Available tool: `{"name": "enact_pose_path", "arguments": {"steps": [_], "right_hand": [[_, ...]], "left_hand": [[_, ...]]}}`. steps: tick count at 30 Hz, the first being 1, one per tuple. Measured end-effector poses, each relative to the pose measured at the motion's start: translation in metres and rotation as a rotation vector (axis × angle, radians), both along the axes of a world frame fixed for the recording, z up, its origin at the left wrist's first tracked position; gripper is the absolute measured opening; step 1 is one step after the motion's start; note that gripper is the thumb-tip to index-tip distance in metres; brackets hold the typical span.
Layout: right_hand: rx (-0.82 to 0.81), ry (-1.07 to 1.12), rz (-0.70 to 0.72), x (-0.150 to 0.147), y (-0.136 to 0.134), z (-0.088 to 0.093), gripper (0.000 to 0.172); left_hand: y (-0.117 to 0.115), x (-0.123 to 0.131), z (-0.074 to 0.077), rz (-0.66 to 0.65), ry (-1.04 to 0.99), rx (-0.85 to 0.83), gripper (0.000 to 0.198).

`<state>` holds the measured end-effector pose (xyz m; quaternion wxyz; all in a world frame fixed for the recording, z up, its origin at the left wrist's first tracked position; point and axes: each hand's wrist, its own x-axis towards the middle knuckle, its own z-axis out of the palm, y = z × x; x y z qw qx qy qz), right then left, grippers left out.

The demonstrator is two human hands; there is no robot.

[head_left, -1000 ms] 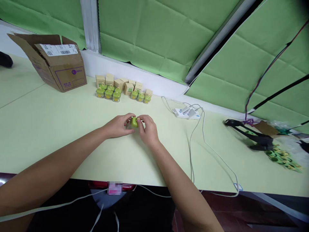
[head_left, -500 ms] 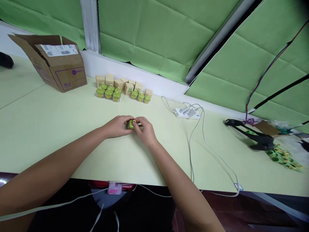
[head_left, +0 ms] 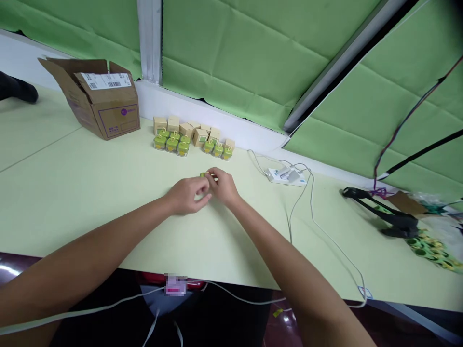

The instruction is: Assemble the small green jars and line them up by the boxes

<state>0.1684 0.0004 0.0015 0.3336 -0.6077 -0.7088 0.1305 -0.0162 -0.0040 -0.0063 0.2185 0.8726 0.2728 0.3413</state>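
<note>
My right hand (head_left: pixel 223 187) pinches a small green-lidded container (head_left: pixel 203 175), most of which is hidden behind the fingers. Close beside it, my left hand (head_left: pixel 187 195) has loosely curled fingers with the thumb apart, and bare table shows in the gap between them. I see nothing in the left hand. Beyond both hands stand several similar small clear containers (head_left: pixel 172 144) with green lids and pale loop handles, grouped in rows. Small tan cardboard boxes (head_left: pixel 186 129) stand right behind them.
A large open cardboard box (head_left: pixel 117 120) stands at the back left. On the right are a white power strip (head_left: pixel 285 177) with trailing cables, a black tool-like object (head_left: pixel 392 219) and a pile of green-yellow pieces (head_left: pixel 430 250). Green blinds (head_left: pixel 246 58) hang behind the table.
My left hand has come off the container and drawn slightly toward me. My right hand keeps the container, now a little farther forward. The view has shifted slightly.
</note>
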Motion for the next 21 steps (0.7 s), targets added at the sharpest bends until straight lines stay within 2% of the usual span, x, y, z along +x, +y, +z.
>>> {"name": "enact_pose_path", "arguments": {"steps": [2, 4, 7, 10, 14, 21], "right_hand": [[-0.015, -0.088, 0.065, -0.006, 0.027, 0.009, 0.013], [-0.007, -0.164, 0.130, -0.019, 0.054, 0.016, 0.012], [0.038, -0.252, 0.162, -0.043, 0.090, 0.018, 0.014], [0.105, -0.251, 0.153, -0.062, 0.117, 0.013, 0.015], [0.164, -0.231, 0.158, -0.073, 0.133, 0.006, 0.017], [0.201, -0.204, 0.161, -0.077, 0.135, 0.002, 0.019]], "left_hand": [[-0.002, 0.004, -0.003, -0.131, 0.174, -0.029, 0.027], [0.000, 0.005, -0.006, -0.197, 0.307, -0.067, 0.032], [0.012, 0.003, -0.010, -0.155, 0.331, -0.149, 0.027], [0.025, -0.003, -0.011, -0.099, 0.306, -0.191, 0.025], [0.031, -0.006, -0.008, -0.072, 0.313, -0.215, 0.026], [0.029, -0.006, -0.006, -0.076, 0.321, -0.229, 0.025]]}}
